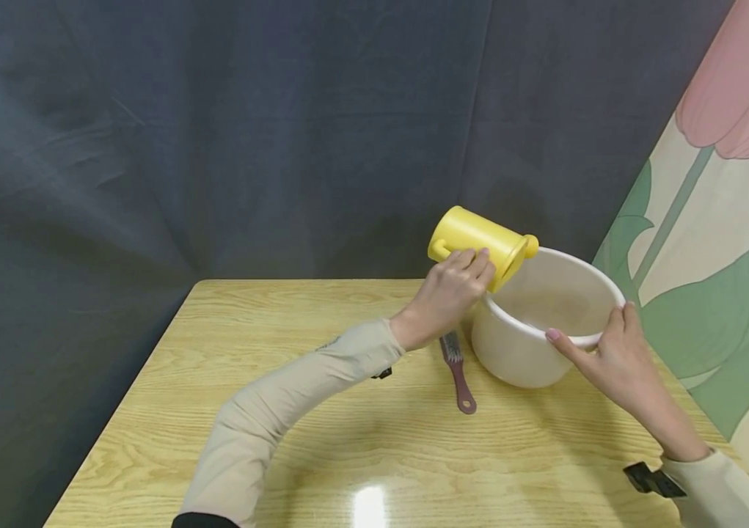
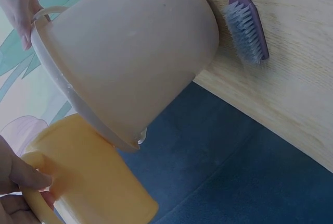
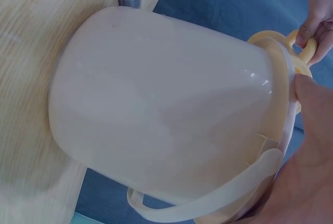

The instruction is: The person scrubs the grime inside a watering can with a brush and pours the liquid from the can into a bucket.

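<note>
My left hand (image 1: 455, 287) grips the handle of a yellow watering can (image 1: 476, 233), its fingers curled round the loop (image 2: 37, 195). The can is tipped, with its mouth and round knob-like spout end low over the left rim of a white bucket (image 1: 513, 352). No liquid stream is visible. The bucket stands upright, and some of its inside shows. At its right front rim, my right hand (image 1: 621, 359) holds the edge between thumb and fingers. The bucket's carrying handle (image 3: 208, 200) hangs down along its side.
A brush (image 1: 458, 374) with a purple handle and grey bristles lies left of the bucket on the wooden table (image 1: 229, 411). Behind the table hangs a dark curtain (image 1: 282, 147). A wall with a painted tulip (image 1: 731, 95) rises on the right.
</note>
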{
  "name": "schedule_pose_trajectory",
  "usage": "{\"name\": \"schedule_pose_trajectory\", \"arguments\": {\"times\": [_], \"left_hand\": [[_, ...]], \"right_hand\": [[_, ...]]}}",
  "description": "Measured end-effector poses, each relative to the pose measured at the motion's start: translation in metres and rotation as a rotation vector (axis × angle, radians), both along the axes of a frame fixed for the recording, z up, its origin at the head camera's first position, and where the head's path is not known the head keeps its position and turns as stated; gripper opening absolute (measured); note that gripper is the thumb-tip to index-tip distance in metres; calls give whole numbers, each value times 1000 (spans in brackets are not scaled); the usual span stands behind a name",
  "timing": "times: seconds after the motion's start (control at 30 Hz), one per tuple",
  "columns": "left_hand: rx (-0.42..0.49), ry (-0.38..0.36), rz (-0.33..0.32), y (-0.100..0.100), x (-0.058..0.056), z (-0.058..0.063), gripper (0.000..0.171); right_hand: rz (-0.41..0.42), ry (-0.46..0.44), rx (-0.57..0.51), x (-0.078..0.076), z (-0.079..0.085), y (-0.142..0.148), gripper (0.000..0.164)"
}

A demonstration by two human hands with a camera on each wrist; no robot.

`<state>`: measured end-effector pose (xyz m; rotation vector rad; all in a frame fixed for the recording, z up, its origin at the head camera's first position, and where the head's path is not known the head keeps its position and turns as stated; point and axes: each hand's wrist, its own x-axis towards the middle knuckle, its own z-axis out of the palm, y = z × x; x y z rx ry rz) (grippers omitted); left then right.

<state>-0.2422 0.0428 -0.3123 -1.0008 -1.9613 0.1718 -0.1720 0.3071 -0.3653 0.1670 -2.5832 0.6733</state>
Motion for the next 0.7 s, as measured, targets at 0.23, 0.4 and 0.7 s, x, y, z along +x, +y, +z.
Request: {"name": "schedule_pose_trajectory", "arguments": {"times": [0.23, 0.4, 0.7], "left_hand": [[-10, 19, 17, 1, 1, 0, 24], [-32, 38, 29, 3, 1, 0, 25], [-46, 80, 38, 7, 4, -4, 26]], "right_hand": [[1, 8, -5, 0, 0, 1, 95], [4, 8, -1, -1, -1, 2, 95], [9, 18, 7, -1, -2, 4, 94]]}}
